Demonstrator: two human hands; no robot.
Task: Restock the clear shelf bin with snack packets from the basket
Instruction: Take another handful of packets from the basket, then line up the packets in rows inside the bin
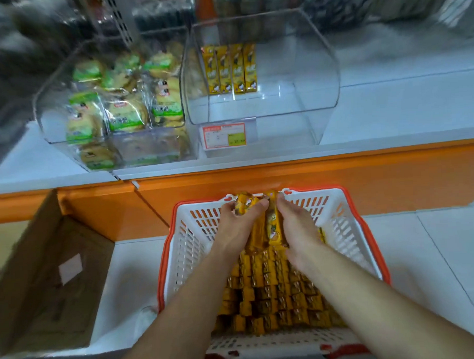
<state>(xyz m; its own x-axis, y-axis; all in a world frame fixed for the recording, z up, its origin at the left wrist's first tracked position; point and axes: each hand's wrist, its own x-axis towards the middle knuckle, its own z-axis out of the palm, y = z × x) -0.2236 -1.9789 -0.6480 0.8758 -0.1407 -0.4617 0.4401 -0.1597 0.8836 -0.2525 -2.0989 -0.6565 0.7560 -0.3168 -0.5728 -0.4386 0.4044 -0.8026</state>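
A white basket with an orange rim (338, 218) sits on the floor below the shelf, full of yellow snack packets (273, 294). At its far end, my left hand (237, 220) and my right hand (294, 223) both close around a bunch of the yellow packets (272, 226), lifted slightly above the pile. On the shelf above stands the clear shelf bin (307, 67), holding only a short row of upright yellow packets (229, 68) at its back left. An orange price label (224, 135) is on its front.
A second clear bin (63, 86) to the left holds green-and-yellow wrapped cakes (124, 111). An open cardboard box (52, 277) stands on the floor at the left. The orange shelf edge (338, 169) runs between basket and bins.
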